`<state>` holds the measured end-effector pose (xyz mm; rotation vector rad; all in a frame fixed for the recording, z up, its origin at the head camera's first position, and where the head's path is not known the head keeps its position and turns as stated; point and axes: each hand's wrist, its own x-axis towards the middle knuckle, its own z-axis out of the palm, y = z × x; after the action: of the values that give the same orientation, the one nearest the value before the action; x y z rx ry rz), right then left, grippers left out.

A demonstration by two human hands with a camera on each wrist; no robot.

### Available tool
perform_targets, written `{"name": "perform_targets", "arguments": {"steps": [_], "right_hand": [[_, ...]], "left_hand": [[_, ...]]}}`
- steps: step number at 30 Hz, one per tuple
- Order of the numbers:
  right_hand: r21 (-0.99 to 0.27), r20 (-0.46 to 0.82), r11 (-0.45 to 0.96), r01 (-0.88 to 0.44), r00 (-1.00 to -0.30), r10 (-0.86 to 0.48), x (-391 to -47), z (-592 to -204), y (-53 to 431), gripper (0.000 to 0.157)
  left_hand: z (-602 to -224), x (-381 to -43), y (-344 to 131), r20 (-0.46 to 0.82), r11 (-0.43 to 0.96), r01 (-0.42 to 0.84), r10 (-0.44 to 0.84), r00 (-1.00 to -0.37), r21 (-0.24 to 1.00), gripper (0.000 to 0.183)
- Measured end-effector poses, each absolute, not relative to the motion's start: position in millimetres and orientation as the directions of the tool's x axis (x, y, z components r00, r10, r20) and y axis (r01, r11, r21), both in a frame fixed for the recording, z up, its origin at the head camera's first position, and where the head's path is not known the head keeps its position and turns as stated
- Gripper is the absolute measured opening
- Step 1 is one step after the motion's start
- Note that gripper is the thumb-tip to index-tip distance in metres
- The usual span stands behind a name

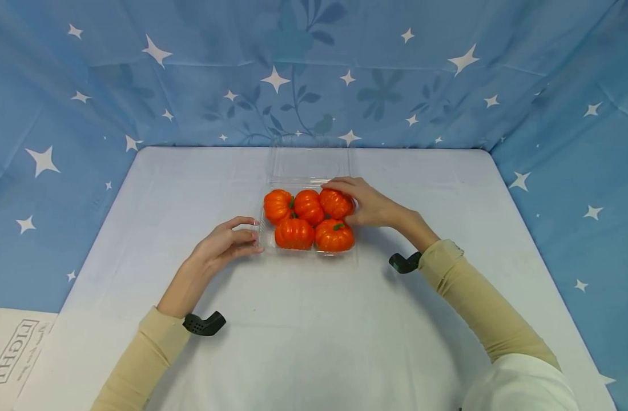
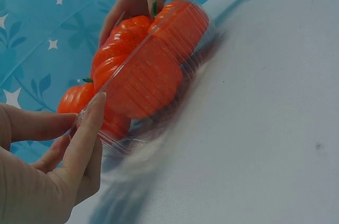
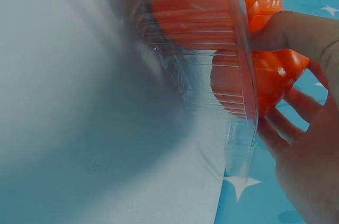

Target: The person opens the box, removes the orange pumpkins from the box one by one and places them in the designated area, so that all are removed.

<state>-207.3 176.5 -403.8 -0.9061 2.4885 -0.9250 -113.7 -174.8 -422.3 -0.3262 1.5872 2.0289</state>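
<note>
1. At the far left, a cream panel point(image 1: 16, 354) printed with the word LIGHT lies beside the white-covered surface point(image 1: 314, 331).
2. A tan left sleeve point(image 1: 139, 359) reaches in from below, with a black wrist camera point(image 1: 205, 324) at its cuff.
3. The left hand point(image 1: 224, 244) has its grip nearly closed, thumb and fingers pinching the left rim of the clear plastic clamshell container point(image 1: 268, 237).
4. The container stands on the surface, its ribbed lid point(image 1: 310, 164) folded open behind it, towards the blue star-patterned curtain point(image 1: 201, 34).
5. Inside, the back-left pumpkin point(image 1: 277, 206) fills its corner; the front-left pumpkin point(image 1: 294, 235) sits slightly further right.
6. The back-middle pumpkin point(image 1: 309, 206) comes next, between its two back-row neighbours.
7. The front-right pumpkin point(image 1: 332, 237) shows a green stem on top, near the front wall.
8. The back-right pumpkin point(image 1: 334, 204) is in the container's back right corner, under the right hand point(image 1: 367, 202). That grip is spread to the pumpkin's width, fingers curled over it, thumb on the near side.
9. Rightmost, a tan right sleeve point(image 1: 488, 302) carries a second black camera point(image 1: 405, 262).
</note>
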Motion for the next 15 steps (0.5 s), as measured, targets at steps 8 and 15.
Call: {"name": "perform_targets", "arguments": {"steps": [8, 15], "right_hand": [[-0.684, -0.075, 0.581, -0.441, -0.75, -0.658, -207.6, -400.6, 177.3, 0.075], [-0.713, -0.074, 0.557, -0.426, -0.744, -0.664, -210.8, -402.1, 181.1, 0.077]], "left_hand": [[-423.1, -113.3, -174.3, -0.483, -0.184, -0.534, 0.262, -0.836, 0.825, 0.036], [-423.2, -113.5, -173.5, -0.482, -0.183, -0.532, 0.26, -0.837, 0.827, 0.033]]}}
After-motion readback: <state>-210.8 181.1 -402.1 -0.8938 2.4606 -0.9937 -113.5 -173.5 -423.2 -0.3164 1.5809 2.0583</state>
